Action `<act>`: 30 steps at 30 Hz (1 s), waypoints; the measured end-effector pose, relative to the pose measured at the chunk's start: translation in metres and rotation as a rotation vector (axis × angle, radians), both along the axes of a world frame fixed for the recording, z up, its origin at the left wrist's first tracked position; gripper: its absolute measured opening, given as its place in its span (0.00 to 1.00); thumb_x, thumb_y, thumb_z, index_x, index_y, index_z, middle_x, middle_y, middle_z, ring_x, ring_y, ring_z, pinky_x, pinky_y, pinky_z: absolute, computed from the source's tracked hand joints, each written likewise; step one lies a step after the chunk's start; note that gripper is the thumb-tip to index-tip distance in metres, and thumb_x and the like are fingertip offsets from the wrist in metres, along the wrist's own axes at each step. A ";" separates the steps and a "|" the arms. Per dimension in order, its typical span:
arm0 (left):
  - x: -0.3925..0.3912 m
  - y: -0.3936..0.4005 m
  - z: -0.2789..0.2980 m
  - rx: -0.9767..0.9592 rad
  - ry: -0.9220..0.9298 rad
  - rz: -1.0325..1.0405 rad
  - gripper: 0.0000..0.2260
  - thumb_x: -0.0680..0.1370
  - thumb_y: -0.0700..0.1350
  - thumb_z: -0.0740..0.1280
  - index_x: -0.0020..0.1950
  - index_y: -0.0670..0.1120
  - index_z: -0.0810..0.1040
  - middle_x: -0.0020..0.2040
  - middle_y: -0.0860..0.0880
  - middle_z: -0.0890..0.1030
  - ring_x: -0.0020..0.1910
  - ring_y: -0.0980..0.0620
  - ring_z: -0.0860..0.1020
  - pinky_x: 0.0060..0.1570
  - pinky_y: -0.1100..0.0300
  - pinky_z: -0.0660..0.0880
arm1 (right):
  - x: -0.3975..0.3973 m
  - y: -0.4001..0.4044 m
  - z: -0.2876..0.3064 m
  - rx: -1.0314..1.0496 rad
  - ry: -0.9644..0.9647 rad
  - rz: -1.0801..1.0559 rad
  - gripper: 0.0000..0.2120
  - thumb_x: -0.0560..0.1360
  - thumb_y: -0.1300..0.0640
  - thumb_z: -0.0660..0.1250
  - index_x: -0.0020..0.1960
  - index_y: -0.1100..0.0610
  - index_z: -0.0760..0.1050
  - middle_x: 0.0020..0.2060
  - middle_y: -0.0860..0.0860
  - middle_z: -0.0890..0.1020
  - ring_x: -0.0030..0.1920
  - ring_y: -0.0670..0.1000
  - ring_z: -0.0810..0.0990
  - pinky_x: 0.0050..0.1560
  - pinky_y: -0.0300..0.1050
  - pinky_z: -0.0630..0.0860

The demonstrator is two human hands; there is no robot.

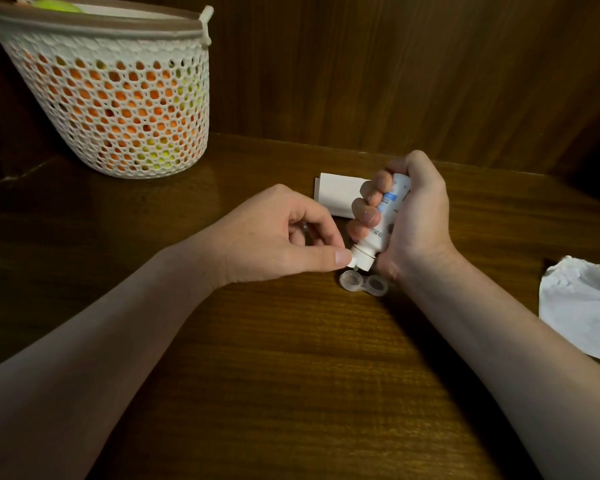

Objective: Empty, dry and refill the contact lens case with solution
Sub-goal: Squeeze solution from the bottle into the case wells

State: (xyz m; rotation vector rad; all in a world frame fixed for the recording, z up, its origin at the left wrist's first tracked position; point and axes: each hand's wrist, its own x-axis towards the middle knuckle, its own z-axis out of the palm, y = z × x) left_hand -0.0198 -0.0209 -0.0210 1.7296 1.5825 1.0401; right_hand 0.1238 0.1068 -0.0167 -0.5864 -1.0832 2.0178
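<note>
My right hand point(409, 216) grips the inverted solution bottle point(378, 223) over the open lens case point(363, 285), frame centre; left hand point(284, 237) pinches its flip cap point(352, 261). Risk: oversqueezing floods the table point(291, 358).

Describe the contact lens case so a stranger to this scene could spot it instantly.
On the brown wooden table, look directly beneath the upturned solution bottle gripped by the right hand. There lies the contact lens case: small, clear, with two round open wells side by side, unlike the white crumpled tissue at right.

Lens case point(363, 283) under bottle point(378, 223); basket point(118, 109) far left, tissue point(582, 306) right.
</note>
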 end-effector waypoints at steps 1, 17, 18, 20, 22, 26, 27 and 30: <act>0.000 0.000 0.000 0.000 0.001 0.000 0.07 0.77 0.54 0.76 0.51 0.52 0.88 0.42 0.41 0.85 0.36 0.31 0.75 0.31 0.56 0.69 | 0.000 0.000 0.000 0.000 0.000 0.001 0.18 0.79 0.53 0.60 0.30 0.54 0.67 0.26 0.50 0.70 0.22 0.48 0.66 0.28 0.38 0.66; 0.000 0.000 -0.001 0.009 0.006 0.004 0.08 0.77 0.55 0.76 0.51 0.53 0.88 0.40 0.42 0.85 0.36 0.31 0.75 0.34 0.49 0.70 | 0.000 0.002 -0.003 -0.015 0.030 0.010 0.18 0.78 0.54 0.61 0.30 0.54 0.69 0.26 0.50 0.71 0.22 0.48 0.67 0.26 0.39 0.67; 0.000 0.001 -0.001 0.011 0.007 0.007 0.08 0.77 0.55 0.76 0.51 0.53 0.88 0.40 0.43 0.85 0.36 0.32 0.75 0.33 0.50 0.70 | 0.001 0.002 -0.004 -0.024 0.044 0.010 0.18 0.78 0.54 0.61 0.30 0.54 0.70 0.26 0.50 0.71 0.22 0.48 0.67 0.26 0.39 0.67; 0.000 0.001 -0.002 0.020 0.007 0.014 0.08 0.76 0.55 0.75 0.51 0.53 0.88 0.39 0.45 0.85 0.34 0.36 0.75 0.32 0.54 0.70 | 0.002 0.003 -0.005 -0.042 0.069 0.010 0.16 0.77 0.53 0.63 0.31 0.54 0.71 0.27 0.50 0.72 0.23 0.48 0.68 0.27 0.39 0.68; -0.001 0.003 -0.004 0.038 0.004 0.018 0.07 0.77 0.54 0.76 0.51 0.54 0.88 0.38 0.46 0.84 0.32 0.41 0.73 0.29 0.61 0.68 | 0.003 0.005 -0.005 -0.059 0.083 0.011 0.15 0.76 0.52 0.64 0.31 0.54 0.72 0.28 0.50 0.73 0.23 0.48 0.69 0.28 0.39 0.68; 0.003 0.004 -0.007 0.091 -0.027 0.035 0.04 0.80 0.51 0.75 0.52 0.54 0.88 0.33 0.54 0.82 0.29 0.47 0.72 0.26 0.65 0.66 | 0.010 0.010 0.001 -0.075 0.116 -0.019 0.16 0.77 0.51 0.65 0.31 0.54 0.73 0.28 0.49 0.73 0.24 0.48 0.70 0.30 0.40 0.68; 0.005 0.005 -0.009 0.106 -0.030 0.040 0.04 0.80 0.51 0.75 0.54 0.55 0.88 0.33 0.55 0.81 0.29 0.49 0.73 0.26 0.65 0.66 | 0.013 0.011 0.004 -0.070 0.123 -0.030 0.16 0.77 0.51 0.64 0.31 0.54 0.73 0.28 0.50 0.73 0.24 0.48 0.70 0.29 0.40 0.69; 0.016 0.008 -0.013 0.141 -0.024 0.048 0.06 0.80 0.52 0.75 0.56 0.54 0.87 0.33 0.55 0.82 0.28 0.54 0.72 0.26 0.63 0.66 | 0.024 0.016 0.009 -0.034 0.101 -0.064 0.17 0.77 0.50 0.64 0.31 0.54 0.72 0.28 0.49 0.73 0.25 0.48 0.70 0.31 0.39 0.68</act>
